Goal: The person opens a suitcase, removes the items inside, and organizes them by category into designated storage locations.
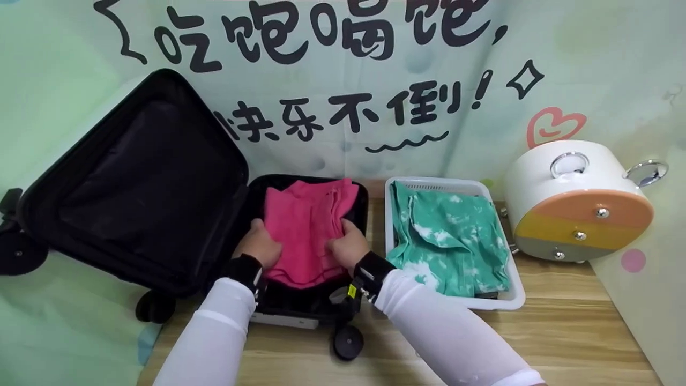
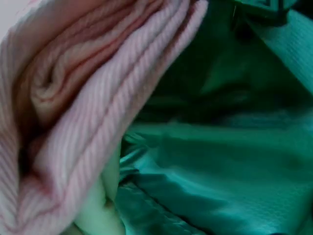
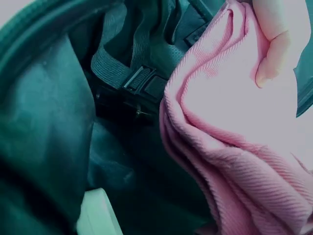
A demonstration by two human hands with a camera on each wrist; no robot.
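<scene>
A staged room: cartoon banner (image 1: 343, 80) backdrop behind a wooden table (image 1: 563, 332).

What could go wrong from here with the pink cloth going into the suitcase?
The folded pink cloth is held only at its two side edges by the left hand and right hand, so its layers could slip apart. It could also bunch over the strap buckle inside the suitcase.

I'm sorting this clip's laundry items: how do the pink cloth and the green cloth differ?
The pink cloth is plain; the green cloth is mottled with white. The pink cloth lies in the open black suitcase; the green cloth lies in the white basket. The left hand and right hand grip the pink cloth; the green cloth is untouched. Both are folded.
</scene>
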